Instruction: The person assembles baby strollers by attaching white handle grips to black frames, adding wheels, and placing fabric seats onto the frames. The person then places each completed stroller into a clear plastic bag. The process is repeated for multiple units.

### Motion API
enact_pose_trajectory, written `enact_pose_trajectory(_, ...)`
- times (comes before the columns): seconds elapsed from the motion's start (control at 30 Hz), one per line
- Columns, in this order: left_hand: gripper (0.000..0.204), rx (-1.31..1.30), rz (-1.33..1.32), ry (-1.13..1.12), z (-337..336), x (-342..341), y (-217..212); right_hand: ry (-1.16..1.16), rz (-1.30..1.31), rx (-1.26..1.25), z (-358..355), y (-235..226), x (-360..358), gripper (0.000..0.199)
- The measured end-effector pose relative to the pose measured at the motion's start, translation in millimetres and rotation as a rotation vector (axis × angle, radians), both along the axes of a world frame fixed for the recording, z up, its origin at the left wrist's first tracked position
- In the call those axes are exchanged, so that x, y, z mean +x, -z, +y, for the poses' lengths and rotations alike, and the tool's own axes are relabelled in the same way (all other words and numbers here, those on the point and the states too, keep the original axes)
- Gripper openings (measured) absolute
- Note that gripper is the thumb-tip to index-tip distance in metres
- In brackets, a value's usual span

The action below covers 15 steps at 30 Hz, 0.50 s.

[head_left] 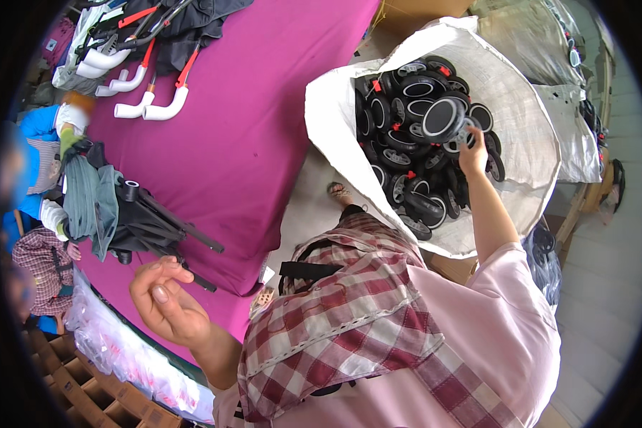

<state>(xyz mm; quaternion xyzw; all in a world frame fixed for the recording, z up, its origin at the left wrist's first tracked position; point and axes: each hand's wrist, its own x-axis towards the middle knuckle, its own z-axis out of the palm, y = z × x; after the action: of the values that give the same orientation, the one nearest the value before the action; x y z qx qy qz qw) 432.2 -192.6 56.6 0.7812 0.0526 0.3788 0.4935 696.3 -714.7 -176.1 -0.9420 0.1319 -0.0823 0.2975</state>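
My right hand reaches over a large white woven sack and grips a black double stroller wheel by its grey hub. Beneath it, the sack holds a heap of similar black wheels, some with red parts. My left hand is raised over the near end of the magenta-covered table. Its fingers are loosely curled with the thumb apart, and I see nothing held in it. Just beyond its fingertips lie the black tubes of a folded stroller frame with dark fabric.
More frames with white curved handles lie at the table's far left. Co-workers in blue and checked clothing are along the left side. Plastic-wrapped packages and a divided cardboard box are at lower left. Other sacks stand at right.
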Motion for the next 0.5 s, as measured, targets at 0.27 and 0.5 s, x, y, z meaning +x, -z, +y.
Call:
enact_pose_trajectory(0.27, 0.02, 0.004, 0.223, -0.122, -32, 59, -1, 0.109, 0.272, 0.289, 40, 31, 119, 0.046)
enact_pose_trajectory(0.5, 0.021, 0.105, 0.431, -0.236, -54, 66, -12, 0.406, 0.321, 0.629, 48, 138, 155, 0.081)
